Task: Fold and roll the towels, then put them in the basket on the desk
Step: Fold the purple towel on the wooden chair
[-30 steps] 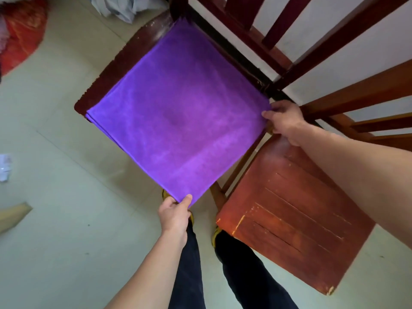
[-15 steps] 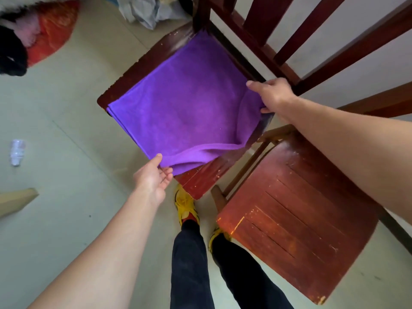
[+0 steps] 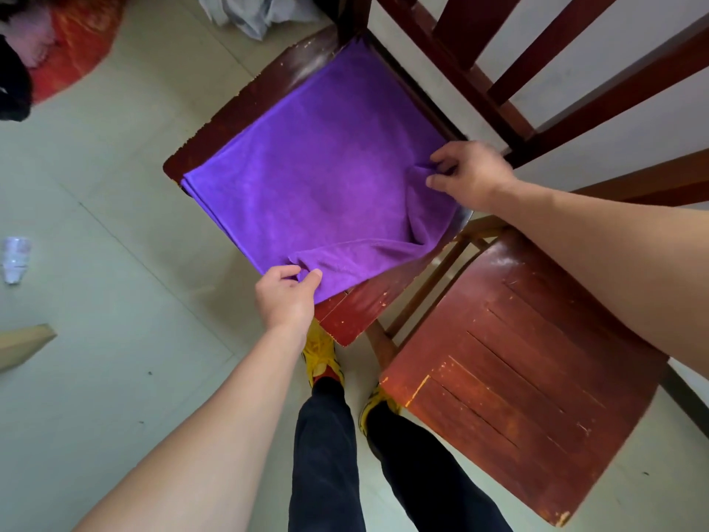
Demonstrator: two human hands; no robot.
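Note:
A folded purple towel (image 3: 318,178) lies flat on the seat of a dark red wooden chair (image 3: 356,312). My left hand (image 3: 286,297) pinches the towel's near edge between thumb and fingers. My right hand (image 3: 470,174) grips the towel's right edge, where the cloth bunches into a wrinkle. The near right part of the towel sags in a fold between my two hands. No basket or desk is in view.
A second red wooden chair (image 3: 518,397) stands at the right, close to my legs and yellow shoes (image 3: 320,355). On the floor lie a crushed plastic bottle (image 3: 15,259) at left, a red and black cloth pile (image 3: 57,44) at top left, and a grey bag (image 3: 253,13) behind.
The towel has come down from spread in the air onto the chair seat. Both hands moved inward along its edges and now pinch the cloth, making wrinkles.

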